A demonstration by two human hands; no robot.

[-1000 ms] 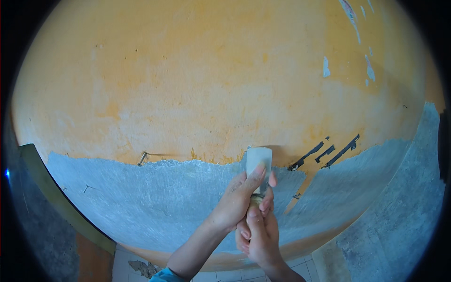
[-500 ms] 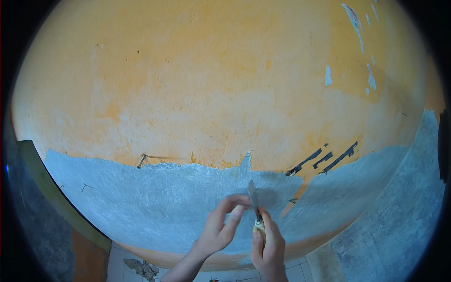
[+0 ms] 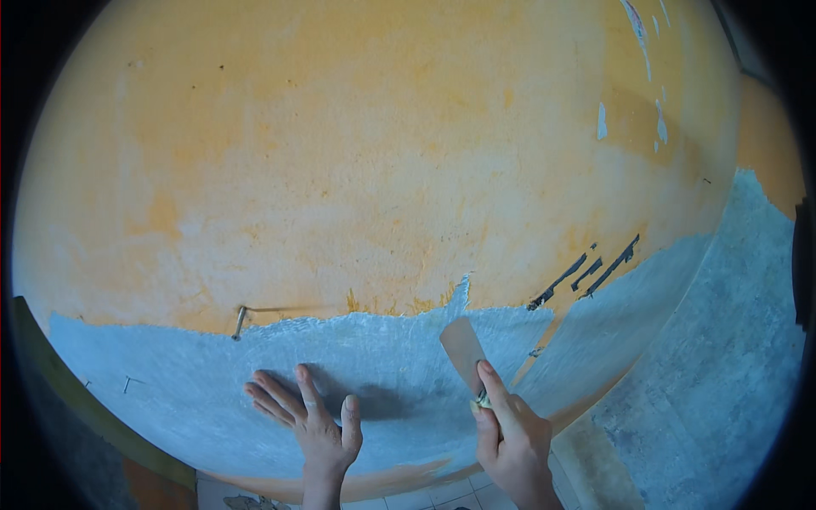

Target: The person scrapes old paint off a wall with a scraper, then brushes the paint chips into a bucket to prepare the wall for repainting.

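A nail (image 3: 240, 322) is seen protruding from the wall (image 3: 382, 170) where orange paint meets grey-blue plaster. The left hand (image 3: 313, 416) is laid open and flat against the plastered band, fingers spread. Just to its right, a putty knife (image 3: 463, 350) is gripped by the right hand (image 3: 510, 433), its blade pressed against the plaster.

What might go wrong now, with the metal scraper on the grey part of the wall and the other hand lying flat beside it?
1. The left hand rests flat on the grey plastered band; if that coat is wet, it may leave prints.
2. The flat metal scraper blade in the right hand is tilted, so a corner might gouge the surface.
3. A bent nail sticks out nearby and could snag a hand.
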